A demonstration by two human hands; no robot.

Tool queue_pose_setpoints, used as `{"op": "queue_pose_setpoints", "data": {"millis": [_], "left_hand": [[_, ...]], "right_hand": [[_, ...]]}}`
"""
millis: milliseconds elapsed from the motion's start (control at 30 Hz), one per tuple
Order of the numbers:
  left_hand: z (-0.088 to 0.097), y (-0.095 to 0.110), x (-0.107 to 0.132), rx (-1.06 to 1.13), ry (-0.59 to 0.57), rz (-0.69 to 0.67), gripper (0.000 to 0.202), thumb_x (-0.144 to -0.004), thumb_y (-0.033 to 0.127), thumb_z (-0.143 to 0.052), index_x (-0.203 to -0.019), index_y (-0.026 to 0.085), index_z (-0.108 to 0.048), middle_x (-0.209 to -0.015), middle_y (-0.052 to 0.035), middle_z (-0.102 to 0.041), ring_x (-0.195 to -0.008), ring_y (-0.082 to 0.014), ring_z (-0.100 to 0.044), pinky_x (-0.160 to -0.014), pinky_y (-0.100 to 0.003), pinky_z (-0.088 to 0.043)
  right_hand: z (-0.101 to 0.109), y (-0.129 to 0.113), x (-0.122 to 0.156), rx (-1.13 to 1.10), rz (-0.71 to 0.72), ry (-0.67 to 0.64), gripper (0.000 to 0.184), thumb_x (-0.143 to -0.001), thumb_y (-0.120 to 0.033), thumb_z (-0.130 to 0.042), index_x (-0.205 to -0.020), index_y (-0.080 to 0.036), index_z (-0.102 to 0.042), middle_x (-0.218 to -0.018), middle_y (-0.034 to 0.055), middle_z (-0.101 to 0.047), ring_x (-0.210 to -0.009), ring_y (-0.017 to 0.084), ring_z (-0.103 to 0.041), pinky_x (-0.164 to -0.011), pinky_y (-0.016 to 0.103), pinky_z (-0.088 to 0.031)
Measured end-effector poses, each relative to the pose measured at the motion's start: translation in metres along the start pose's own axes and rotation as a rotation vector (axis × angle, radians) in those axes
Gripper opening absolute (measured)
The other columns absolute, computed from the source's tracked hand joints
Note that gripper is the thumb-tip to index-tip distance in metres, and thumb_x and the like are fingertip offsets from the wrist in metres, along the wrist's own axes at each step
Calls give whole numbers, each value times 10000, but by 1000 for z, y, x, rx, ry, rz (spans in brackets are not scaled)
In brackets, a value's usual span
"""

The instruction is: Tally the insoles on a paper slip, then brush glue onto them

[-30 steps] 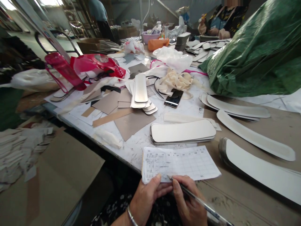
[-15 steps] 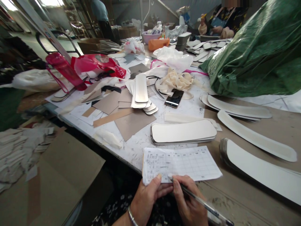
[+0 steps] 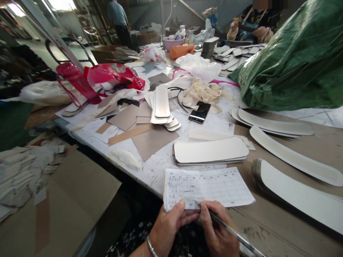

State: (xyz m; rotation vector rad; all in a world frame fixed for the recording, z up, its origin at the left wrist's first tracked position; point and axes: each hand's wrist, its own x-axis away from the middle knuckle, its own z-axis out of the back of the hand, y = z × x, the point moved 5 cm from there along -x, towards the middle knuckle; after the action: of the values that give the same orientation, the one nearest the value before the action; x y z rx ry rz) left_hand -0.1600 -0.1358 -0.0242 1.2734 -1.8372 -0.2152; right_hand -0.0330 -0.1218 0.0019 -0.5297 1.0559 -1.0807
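Observation:
A notepad (image 3: 209,185) with a printed grid and handwriting on its left part lies at the table's front edge. My left hand (image 3: 171,223) grips its lower left edge, thumb on top and fingers underneath. In my right hand (image 3: 221,228) is a pen (image 3: 227,228), its tip resting at the lower middle of the page. Just behind the notepad sits a stack of white rounded strips (image 3: 210,150). Longer curved white pieces (image 3: 297,192) lie to the right on brown board.
A phone (image 3: 199,112) lies beside cream fabric strips (image 3: 202,91). Further left are a pink bottle (image 3: 77,82) and a red bag (image 3: 115,75). A green sack (image 3: 292,64) bulges at the right. A cardboard box (image 3: 80,192) stands below left. Two people are in the background.
The pen tip and my right hand have shifted slightly right along the page. The whole view has also moved a little. My left hand keeps its hold.

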Motion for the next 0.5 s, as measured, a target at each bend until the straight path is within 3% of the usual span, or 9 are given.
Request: {"op": "queue_pose_setpoints", "data": {"millis": [233,400,500], "left_hand": [[-2,1,0,15,32,12,837,-716,354,-719,-1389,80,-304,-1130,-173,-650,-1025,-362,-606,-888,-457,-496],[0,2,-1,3,66,23,836,-706,347,-728,-1382,85,-312,-1110,-170,-660,-981,-348,-630,-884,-453,-510],[0,2,-1,5,47,25,805,-716,341,-720,-1373,86,-332,-1116,-170,-658,-999,-348,-623,-899,-454,-503]], "right_hand": [[0,-1,1,6,10,-11,78,-875,-178,-515,-923,-212,-567,-780,-10,-615,-714,104,-608,-675,182,-490],[6,2,2,-20,-111,103,91,-882,-193,-503,-898,-231,-584,-807,-16,-620,-755,110,-600,-704,186,-485],[6,1,1,-18,-82,86,94,-878,-182,-507,-906,-228,-583,-798,-19,-620,-741,102,-604,-695,172,-492]]}}
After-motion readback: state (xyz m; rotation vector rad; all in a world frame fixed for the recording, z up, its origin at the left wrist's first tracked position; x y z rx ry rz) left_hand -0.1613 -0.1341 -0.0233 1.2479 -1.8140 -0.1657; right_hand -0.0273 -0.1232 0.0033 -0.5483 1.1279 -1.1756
